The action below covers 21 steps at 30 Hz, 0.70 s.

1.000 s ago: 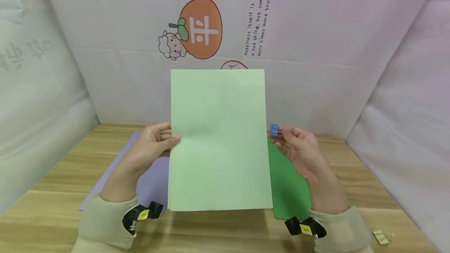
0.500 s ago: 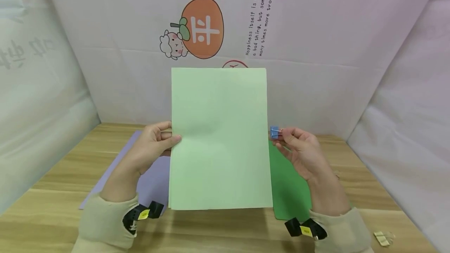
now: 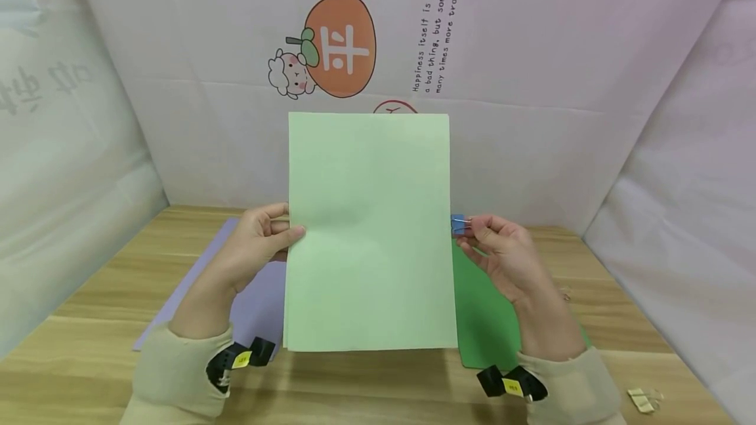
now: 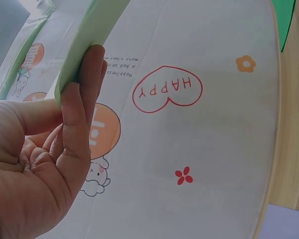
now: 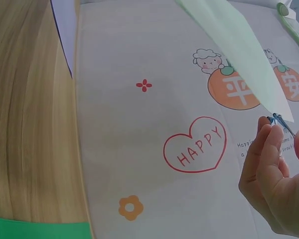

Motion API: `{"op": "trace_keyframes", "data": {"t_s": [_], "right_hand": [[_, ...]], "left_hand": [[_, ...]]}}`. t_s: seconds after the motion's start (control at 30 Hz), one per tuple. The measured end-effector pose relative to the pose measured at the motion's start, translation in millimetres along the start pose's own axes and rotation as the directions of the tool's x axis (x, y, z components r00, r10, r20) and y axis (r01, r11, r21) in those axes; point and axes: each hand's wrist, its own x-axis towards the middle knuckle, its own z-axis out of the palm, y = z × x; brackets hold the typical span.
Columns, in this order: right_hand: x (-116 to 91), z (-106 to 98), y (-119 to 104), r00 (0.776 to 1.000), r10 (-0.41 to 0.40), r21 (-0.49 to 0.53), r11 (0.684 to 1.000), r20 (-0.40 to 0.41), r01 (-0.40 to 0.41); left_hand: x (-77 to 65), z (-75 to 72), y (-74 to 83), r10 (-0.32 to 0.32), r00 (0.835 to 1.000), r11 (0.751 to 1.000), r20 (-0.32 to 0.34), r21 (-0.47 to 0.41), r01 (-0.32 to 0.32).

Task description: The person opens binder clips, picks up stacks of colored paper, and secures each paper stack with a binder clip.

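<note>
A small stack of light green paper (image 3: 369,235) is held upright in the middle of the head view. My left hand (image 3: 260,235) pinches its left edge, thumb on the front and fingers behind. At the opposite edge, my right hand (image 3: 502,248) grips the wire handles of a blue binder clip (image 3: 458,224) between thumb and fingers. The clip's blue body sits right at the paper's right edge, about mid-height. In the right wrist view the clip (image 5: 275,119) meets the paper's edge (image 5: 269,94).
On the wooden table (image 3: 366,392) lie a purple sheet (image 3: 254,307) at left and a darker green sheet (image 3: 487,313) at right, both partly hidden. A cream binder clip (image 3: 640,401) lies at front right. Printed white cloth (image 3: 520,51) encloses the back and sides.
My right hand has moved the blue binder clip slightly left and down, from just beside the paper to its right edge. My left hand keeps its pinch, nearly still.
</note>
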Motion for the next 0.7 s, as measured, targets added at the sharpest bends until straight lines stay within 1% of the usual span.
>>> {"op": "trace_keyframes", "data": {"t_s": [0.27, 0.4, 0.7], "right_hand": [[0.5, 1.1, 0.7, 0.999, 0.031, -0.028, 0.999, 0.01, -0.03], [0.4, 1.8, 1.5, 0.999, 0.031, -0.024, 0.999, 0.023, -0.03], [1.6, 0.7, 3.6, 0.997, 0.022, -0.023, 1.0, 0.074, -0.02]], "left_hand": [[0.0, 0.5, 0.6, 0.006, 1.0, 1.0, 0.006, 0.004, -0.006], [1.0, 1.9, 0.3, -0.005, 1.0, 1.0, 0.003, 0.011, 0.005], [2.1, 3.5, -0.9, 0.003, 1.0, 1.0, -0.005, 0.004, -0.003]]}}
